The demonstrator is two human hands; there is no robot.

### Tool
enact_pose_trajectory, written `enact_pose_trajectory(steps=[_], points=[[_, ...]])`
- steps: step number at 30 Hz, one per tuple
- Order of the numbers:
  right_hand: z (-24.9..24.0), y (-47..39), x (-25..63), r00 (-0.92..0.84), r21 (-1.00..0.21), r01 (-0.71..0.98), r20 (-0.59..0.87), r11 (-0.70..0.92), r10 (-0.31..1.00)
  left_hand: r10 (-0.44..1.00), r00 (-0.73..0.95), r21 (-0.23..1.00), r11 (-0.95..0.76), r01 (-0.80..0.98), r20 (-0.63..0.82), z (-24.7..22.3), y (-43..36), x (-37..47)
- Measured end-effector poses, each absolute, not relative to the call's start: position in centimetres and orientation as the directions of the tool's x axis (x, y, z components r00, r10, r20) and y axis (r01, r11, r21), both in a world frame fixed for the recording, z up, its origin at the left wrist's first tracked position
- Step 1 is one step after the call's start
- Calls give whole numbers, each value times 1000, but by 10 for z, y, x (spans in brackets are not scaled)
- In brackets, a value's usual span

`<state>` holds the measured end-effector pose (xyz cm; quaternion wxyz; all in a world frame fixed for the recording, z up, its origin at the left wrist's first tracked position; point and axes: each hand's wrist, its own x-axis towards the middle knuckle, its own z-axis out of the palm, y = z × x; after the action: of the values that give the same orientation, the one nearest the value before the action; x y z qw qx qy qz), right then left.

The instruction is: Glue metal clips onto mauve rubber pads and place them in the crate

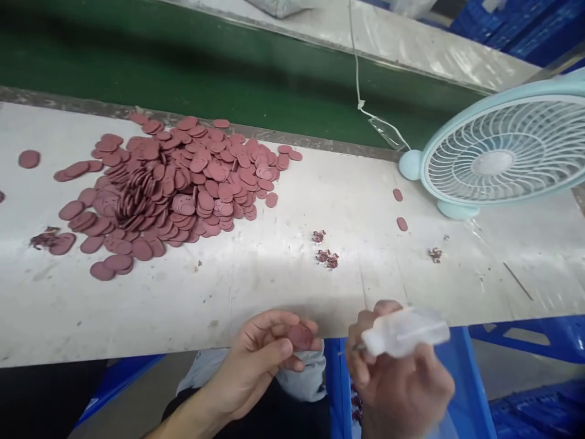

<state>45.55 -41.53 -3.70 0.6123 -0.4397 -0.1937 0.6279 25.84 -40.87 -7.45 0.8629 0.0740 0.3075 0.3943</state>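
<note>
Near the front edge of the white table, my left hand (267, 360) pinches a small reddish oval piece (300, 336) between thumb and fingers. To its right, my right hand (397, 372) is wrapped round a translucent white bottle (406, 332) with a thin dark tip pointing left toward the piece. The tip and the piece are apart. That hand is a little blurred. A large heap of similar reddish ovals (205, 177) lies on the table at the left and centre.
A pale blue fan (496, 161) stands at the right, with a white cord behind it. Small dark red scraps (327, 258) and two loose ovals lie on the white table (274, 274). A green strip (205, 73) runs behind. Below the edge is a blue crate (473, 390).
</note>
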Motion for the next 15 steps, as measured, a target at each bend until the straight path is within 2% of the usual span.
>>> enact_pose_trajectory(steps=[2,4,11,15], points=[[-31,-426,443,195,-889,-431,-259,-154,946,720,506,357,683,-637,-476,-76,-407,260],[-28,-431,436,207,-930,-345,-210,-129,955,726,506,359,678,-642,-466,-77,-406,261],[-23,-431,430,160,-957,-262,-166,-120,973,701,546,341,707,-620,-460,-71,-402,260],[-18,-430,420,258,-969,-206,-190,-139,947,706,529,351,700,-622,-471,-67,-401,258]])
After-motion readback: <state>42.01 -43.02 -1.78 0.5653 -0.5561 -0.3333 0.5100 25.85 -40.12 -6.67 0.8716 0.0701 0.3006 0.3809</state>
